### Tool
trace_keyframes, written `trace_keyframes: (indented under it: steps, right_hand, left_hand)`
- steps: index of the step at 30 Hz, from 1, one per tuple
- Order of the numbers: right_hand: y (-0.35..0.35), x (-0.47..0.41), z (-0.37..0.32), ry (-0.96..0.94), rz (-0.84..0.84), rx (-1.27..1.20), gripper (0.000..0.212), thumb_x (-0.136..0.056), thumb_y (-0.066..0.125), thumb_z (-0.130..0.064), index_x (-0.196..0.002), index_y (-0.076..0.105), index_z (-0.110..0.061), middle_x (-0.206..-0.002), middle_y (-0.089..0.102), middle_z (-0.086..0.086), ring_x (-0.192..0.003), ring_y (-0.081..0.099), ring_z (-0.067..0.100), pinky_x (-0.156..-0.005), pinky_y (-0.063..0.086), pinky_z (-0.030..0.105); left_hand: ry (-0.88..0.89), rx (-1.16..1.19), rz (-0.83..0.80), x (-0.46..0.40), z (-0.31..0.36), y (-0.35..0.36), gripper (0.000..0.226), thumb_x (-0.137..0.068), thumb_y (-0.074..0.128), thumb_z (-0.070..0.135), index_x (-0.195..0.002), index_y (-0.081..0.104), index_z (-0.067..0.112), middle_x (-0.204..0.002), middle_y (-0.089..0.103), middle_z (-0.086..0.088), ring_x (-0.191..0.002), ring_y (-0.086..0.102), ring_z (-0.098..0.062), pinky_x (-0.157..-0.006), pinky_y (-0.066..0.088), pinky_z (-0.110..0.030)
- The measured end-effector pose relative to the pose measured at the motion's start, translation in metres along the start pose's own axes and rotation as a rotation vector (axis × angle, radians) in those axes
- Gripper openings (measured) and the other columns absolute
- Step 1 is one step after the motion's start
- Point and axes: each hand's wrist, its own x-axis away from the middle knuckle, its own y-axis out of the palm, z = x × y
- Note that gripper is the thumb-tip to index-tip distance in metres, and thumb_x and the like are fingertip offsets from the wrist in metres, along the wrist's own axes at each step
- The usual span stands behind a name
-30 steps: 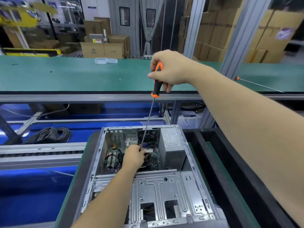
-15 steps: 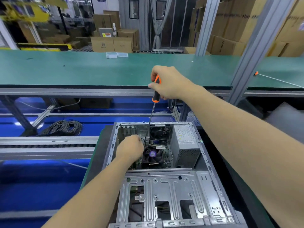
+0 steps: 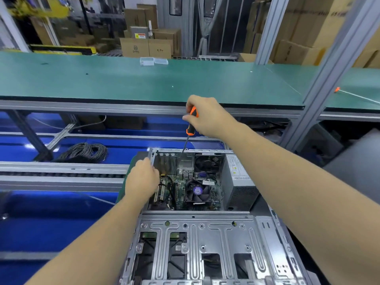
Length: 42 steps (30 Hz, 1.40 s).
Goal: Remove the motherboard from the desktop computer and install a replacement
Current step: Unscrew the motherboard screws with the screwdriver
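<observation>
Head view: green workbench (image 3: pixel 123 83), cardboard boxes (image 3: pixel 146 47) behind.

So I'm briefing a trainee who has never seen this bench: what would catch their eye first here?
Probably the orange-handled screwdriver, gripped in the right hand with its long shaft reaching down into the open computer case at centre. Next, the motherboard with its round cooler fan inside, where the left hand rests at the case's left wall.

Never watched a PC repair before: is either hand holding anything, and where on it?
The right hand grips a screwdriver by its orange-and-black handle. Whether the left hand, at the case wall, holds anything cannot be told.
</observation>
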Motion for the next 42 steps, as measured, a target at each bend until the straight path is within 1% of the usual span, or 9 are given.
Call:
trace_keyframes:
  steps: [4, 8, 13, 16, 20, 27, 33, 36, 42]
  right_hand:
    - [0.014, -0.002, 0.002, 0.007, -0.027, -0.005, 0.017, -0.097, 0.062, -0.025, -0.099, 0.053, -0.011, -0.086, 0.066, 0.006, -0.078, 0.067, 0.024, -0.074, 0.053, 0.037]
    - [0.019, -0.005, 0.001, 0.002, -0.031, 0.030, 0.017, -0.097, 0.061, -0.027, -0.098, 0.052, -0.013, -0.089, 0.061, 0.005, -0.083, 0.063, 0.026, -0.075, 0.051, 0.037]
    - [0.018, -0.007, -0.001, -0.002, -0.045, 0.036, 0.016, -0.097, 0.061, -0.027, -0.098, 0.052, -0.014, -0.089, 0.062, 0.005, -0.079, 0.065, 0.025, -0.073, 0.053, 0.037]
    - [0.017, -0.009, -0.001, -0.001, -0.049, 0.039, 0.016, -0.098, 0.061, -0.027, -0.098, 0.053, -0.013, -0.088, 0.063, 0.006, -0.076, 0.065, 0.023, -0.071, 0.052, 0.036]
    - [0.015, -0.011, 0.001, 0.001, -0.047, 0.033, 0.016, -0.098, 0.061, -0.027, -0.097, 0.052, -0.014, -0.083, 0.063, 0.003, -0.057, 0.063, 0.009, -0.061, 0.051, 0.031]
    - [0.011, -0.009, 0.010, 0.006, -0.033, 0.045, 0.016, -0.097, 0.061, -0.027, -0.094, 0.051, -0.015, -0.079, 0.062, 0.001, -0.058, 0.063, 0.009, -0.062, 0.050, 0.031]
    - [0.004, -0.005, 0.017, 0.041, -0.031, 0.050, 0.015, -0.097, 0.061, -0.027, -0.096, 0.052, -0.015, -0.082, 0.063, 0.002, -0.057, 0.065, 0.008, -0.060, 0.052, 0.030]
    - [0.003, -0.003, 0.020, 0.053, -0.026, 0.059, 0.016, -0.098, 0.061, -0.028, -0.097, 0.052, -0.014, -0.084, 0.064, 0.004, -0.063, 0.066, 0.013, -0.062, 0.052, 0.032]
    - [0.005, 0.002, 0.022, 0.060, -0.015, 0.048, 0.017, -0.098, 0.060, -0.029, -0.098, 0.052, -0.014, -0.081, 0.062, 0.001, -0.058, 0.064, 0.009, -0.058, 0.049, 0.028]
  left_hand:
    - [-0.100, 0.031, -0.019, 0.002, -0.004, 0.007, 0.017, -0.094, 0.054, 0.022, -0.096, 0.050, 0.006, -0.097, 0.055, -0.013, -0.084, 0.059, -0.032, -0.072, 0.052, -0.041]
    - [-0.230, 0.033, -0.098, 0.001, -0.004, 0.008, 0.018, -0.086, 0.056, 0.008, -0.072, 0.046, 0.010, -0.089, 0.057, -0.013, -0.070, 0.054, -0.029, -0.063, 0.046, -0.036]
    - [-0.241, 0.054, -0.106, 0.004, -0.005, 0.009, 0.008, -0.089, 0.053, 0.007, -0.082, 0.049, 0.008, -0.087, 0.054, -0.010, -0.076, 0.054, -0.029, -0.063, 0.043, -0.036]
    - [-0.253, 0.068, -0.090, 0.008, -0.004, 0.012, 0.014, -0.088, 0.053, 0.006, -0.077, 0.046, 0.010, -0.079, 0.049, -0.006, -0.068, 0.050, -0.025, -0.061, 0.042, -0.035]
    - [-0.263, 0.078, -0.088, 0.010, 0.000, 0.014, 0.021, -0.087, 0.052, 0.005, -0.071, 0.041, 0.012, -0.084, 0.051, -0.008, -0.076, 0.054, -0.030, -0.064, 0.044, -0.036]
    - [-0.296, 0.132, -0.108, 0.015, 0.016, 0.020, 0.021, -0.084, 0.052, 0.001, -0.070, 0.042, 0.012, -0.088, 0.055, -0.011, -0.063, 0.046, -0.021, -0.049, 0.034, -0.030]
    - [-0.263, 0.142, -0.105, 0.018, 0.027, 0.023, 0.022, -0.081, 0.051, -0.002, -0.067, 0.041, 0.011, -0.089, 0.055, -0.012, -0.074, 0.059, -0.032, -0.051, 0.038, -0.032]
    - [-0.248, 0.125, -0.087, 0.017, 0.028, 0.022, 0.019, -0.081, 0.050, -0.003, -0.068, 0.044, 0.010, -0.091, 0.057, -0.014, -0.071, 0.056, -0.030, -0.055, 0.042, -0.034]
    - [-0.227, 0.096, -0.078, 0.017, 0.028, 0.021, 0.018, -0.082, 0.049, 0.001, -0.070, 0.045, 0.013, -0.095, 0.052, -0.010, -0.080, 0.056, -0.032, -0.063, 0.046, -0.036]
